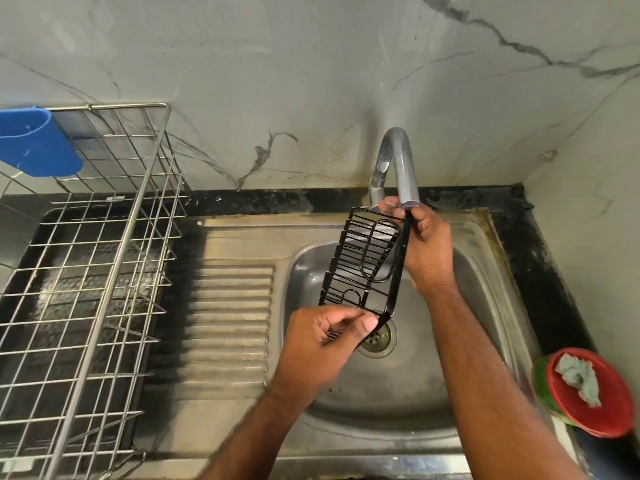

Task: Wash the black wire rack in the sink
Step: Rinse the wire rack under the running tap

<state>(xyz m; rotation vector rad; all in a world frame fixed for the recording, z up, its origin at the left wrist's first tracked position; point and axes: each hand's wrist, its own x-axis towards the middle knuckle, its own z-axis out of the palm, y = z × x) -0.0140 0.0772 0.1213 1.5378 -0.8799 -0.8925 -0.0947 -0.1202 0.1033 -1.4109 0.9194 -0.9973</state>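
Both hands on the rack (363,261) over the sink (485,271); left hand (322,344) pinches the near end, right hand (426,247) grips the far end under the tap (394,164); water's maybe running, hard to tell.

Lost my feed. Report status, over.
Both hands grip black wire rack: left hand near end, right hand far end. Rack over sink, under tap. Nothing obstructing.

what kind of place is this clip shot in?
Most likely a home kitchen's washing-up corner: a steel sink with ribbed drainboard and curved tap, a wire dish drainer beside it, and a marble-look wall. Both hands hold a black wire rack over the basin.
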